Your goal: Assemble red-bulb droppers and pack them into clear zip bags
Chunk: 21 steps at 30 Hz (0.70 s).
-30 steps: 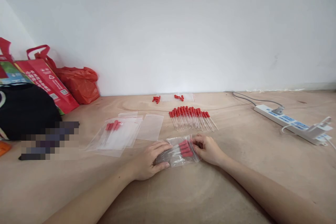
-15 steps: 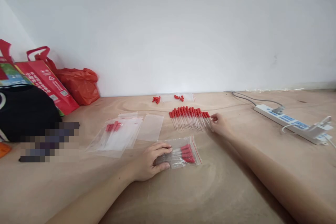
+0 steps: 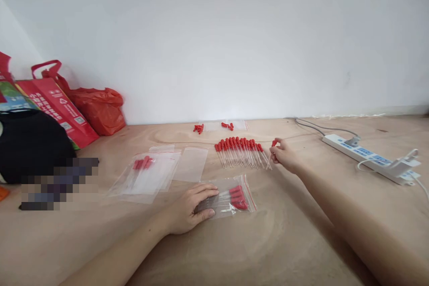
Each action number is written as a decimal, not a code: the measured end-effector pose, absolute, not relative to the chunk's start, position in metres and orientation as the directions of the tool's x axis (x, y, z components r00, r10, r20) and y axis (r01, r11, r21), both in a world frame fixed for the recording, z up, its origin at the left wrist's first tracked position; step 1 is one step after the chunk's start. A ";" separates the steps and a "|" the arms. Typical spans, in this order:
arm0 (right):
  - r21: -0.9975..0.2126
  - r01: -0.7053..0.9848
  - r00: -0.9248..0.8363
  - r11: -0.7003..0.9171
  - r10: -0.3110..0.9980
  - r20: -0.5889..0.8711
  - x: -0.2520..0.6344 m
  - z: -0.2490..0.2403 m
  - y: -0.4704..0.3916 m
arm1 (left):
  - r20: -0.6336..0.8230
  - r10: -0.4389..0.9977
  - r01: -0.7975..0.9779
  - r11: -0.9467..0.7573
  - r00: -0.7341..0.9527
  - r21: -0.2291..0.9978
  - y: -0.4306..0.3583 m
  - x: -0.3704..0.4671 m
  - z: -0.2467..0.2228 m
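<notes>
A glass dropper with a red rubber bulb (image 3: 274, 143) is pinched in my right hand (image 3: 283, 155), its tube slanting down to the left. Just left of it lies a row of several similar droppers (image 3: 239, 149), bulbs toward the wall. My left hand (image 3: 192, 208) rests on the near end of a clear zip bag (image 3: 224, 192), fingers and thumb apart. Inside that bag are several droppers, their red bulbs (image 3: 238, 197) toward the red-lined opening on the right.
Left of the row lie flat zip bags (image 3: 191, 163) and another bag with red-bulbed droppers (image 3: 144, 163). Loose red bulbs (image 3: 198, 128) sit by the wall. A power strip (image 3: 365, 156) with cables is at right; shopping bags (image 3: 97, 109) and a black bag (image 3: 33, 145) stand at left.
My right hand has lifted one dropper at the right end of the row, and its red bulb now shows above my fingers. The left hand stays on the bag.
</notes>
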State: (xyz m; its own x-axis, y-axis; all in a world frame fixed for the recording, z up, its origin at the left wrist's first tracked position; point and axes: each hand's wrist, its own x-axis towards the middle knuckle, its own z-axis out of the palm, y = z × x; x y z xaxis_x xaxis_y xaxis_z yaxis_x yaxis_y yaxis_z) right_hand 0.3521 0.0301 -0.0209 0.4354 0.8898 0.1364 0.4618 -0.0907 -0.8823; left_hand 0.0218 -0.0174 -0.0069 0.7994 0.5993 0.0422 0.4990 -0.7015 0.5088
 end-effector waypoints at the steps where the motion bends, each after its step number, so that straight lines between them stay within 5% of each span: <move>1: -0.918 0.391 0.413 -0.066 0.904 0.111 0.345 -0.024 0.021 | 0.038 0.599 0.501 -0.701 0.800 0.507 -0.018 0.022 -0.007; 5: -0.994 0.041 0.384 0.101 0.917 0.109 0.314 -0.038 -0.008 | 0.030 0.596 0.505 -0.705 0.802 0.498 -0.018 0.022 -0.006; 13: -0.978 -0.170 0.348 0.119 0.936 0.053 0.284 -0.044 -0.027 | 0.021 0.600 0.510 -0.697 0.800 0.505 -0.018 0.023 -0.003; 21: -0.989 -0.037 0.124 0.144 0.983 0.139 0.272 -0.047 -0.040 | 0.019 0.637 0.547 -0.677 0.771 0.492 -0.020 0.022 -0.006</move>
